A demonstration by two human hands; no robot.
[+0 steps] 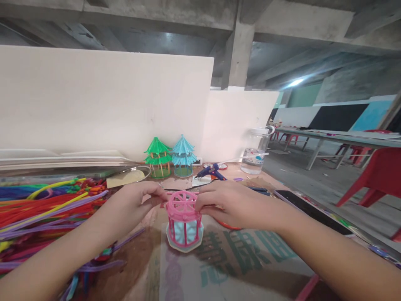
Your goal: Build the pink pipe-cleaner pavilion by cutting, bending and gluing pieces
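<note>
Pink pavilion frame (184, 221) stood on the cardboard sheet (238, 259) between the 2 hands. Left hand (133, 205) pinched its top rim with curled fingers (156, 193). Right hand (233, 205) gripped the opposite side, fingers (206, 199) bent closed. Green pavilion (158, 158) and blue pavilion (183, 155) stood behind.

Near side: printed brown cardboard sheet (238, 263), bare between the forearms, giving open passage up to the pink pipe-cleaner pavilion frame (184, 217).
Flanks of frame: closed off by left hand (138, 205) and right hand (232, 205), fingers on its top ring.
Left: heaped multicoloured pipe cleaners (37, 209), no flat room.
Behind: narrow bare strip, then green pipe-cleaner pavilion (158, 158), light-blue pipe-cleaner pavilion (183, 156), blue glue gun (209, 171) and clear plastic jar (254, 156), backed by white upright boards (103, 100).
Right: flat black slab (310, 211) near the table edge.
</note>
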